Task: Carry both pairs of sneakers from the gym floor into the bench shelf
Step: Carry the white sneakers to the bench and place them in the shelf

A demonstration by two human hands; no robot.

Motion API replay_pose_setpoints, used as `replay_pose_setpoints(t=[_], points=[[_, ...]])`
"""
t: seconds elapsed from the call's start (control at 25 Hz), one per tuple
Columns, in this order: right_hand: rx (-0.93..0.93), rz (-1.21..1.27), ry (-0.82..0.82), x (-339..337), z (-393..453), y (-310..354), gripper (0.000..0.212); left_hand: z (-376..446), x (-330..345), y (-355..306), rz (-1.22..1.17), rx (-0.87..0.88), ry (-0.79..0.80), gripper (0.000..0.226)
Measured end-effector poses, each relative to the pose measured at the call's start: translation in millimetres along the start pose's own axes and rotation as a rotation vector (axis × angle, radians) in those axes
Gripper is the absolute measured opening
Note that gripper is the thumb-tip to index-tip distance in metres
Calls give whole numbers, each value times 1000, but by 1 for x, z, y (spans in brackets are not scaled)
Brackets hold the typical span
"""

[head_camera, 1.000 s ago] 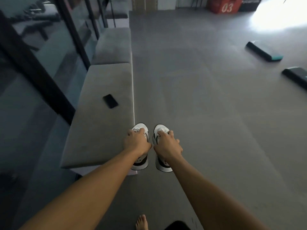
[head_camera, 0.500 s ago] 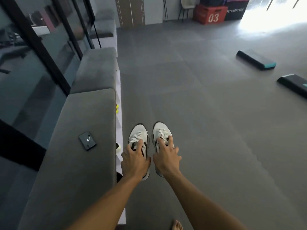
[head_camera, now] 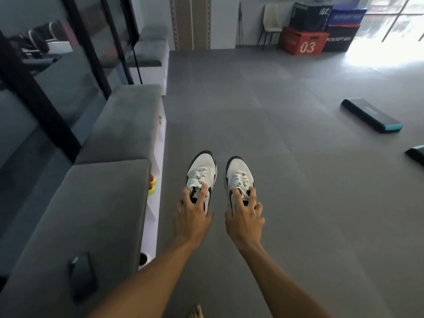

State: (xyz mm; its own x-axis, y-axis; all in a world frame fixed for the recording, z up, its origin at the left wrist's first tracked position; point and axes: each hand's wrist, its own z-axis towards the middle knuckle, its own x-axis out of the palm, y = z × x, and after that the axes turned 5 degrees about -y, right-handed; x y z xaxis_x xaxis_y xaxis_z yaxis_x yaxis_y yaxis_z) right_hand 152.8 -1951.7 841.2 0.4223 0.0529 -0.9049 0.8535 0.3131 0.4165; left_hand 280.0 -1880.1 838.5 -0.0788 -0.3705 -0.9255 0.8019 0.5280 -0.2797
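Note:
I hold a pair of white-and-black sneakers, toes pointing away from me, over the grey gym floor. My left hand (head_camera: 192,214) grips the left sneaker (head_camera: 202,174) at its collar, fingers tucked into the opening. My right hand (head_camera: 244,220) grips the right sneaker (head_camera: 239,176) the same way. Just to the left runs the grey cushioned bench (head_camera: 103,203), with its white shelf compartments (head_camera: 154,210) facing the floor. No second pair of sneakers is in view.
A dark phone (head_camera: 83,275) lies on the bench cushion. Yellow and red balls (head_camera: 152,185) and a white round object (head_camera: 143,259) sit in the shelf. Step platforms (head_camera: 371,115) lie on the floor at right. Stacked plyo boxes (head_camera: 305,43) stand at the back. My bare toes (head_camera: 196,312) show below.
The view has lifted and shifted right of the bench, so its shelf front shows. Both hands still hold the sneakers, which are now a little apart and farther from the bench edge.

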Motion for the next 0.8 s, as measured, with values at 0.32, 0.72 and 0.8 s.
replay_pose_setpoints(t=[0.32,0.72,0.8], points=[[68,19,-53,31,244,6,58,234,81,-46,2,1,47,79],[-59,-30,5,82,542,43,63,499,173,-86,-27,-161,26,78],[-79,-23,23,100,600,59,63,556,190,-81,-26,-190,32,78]])
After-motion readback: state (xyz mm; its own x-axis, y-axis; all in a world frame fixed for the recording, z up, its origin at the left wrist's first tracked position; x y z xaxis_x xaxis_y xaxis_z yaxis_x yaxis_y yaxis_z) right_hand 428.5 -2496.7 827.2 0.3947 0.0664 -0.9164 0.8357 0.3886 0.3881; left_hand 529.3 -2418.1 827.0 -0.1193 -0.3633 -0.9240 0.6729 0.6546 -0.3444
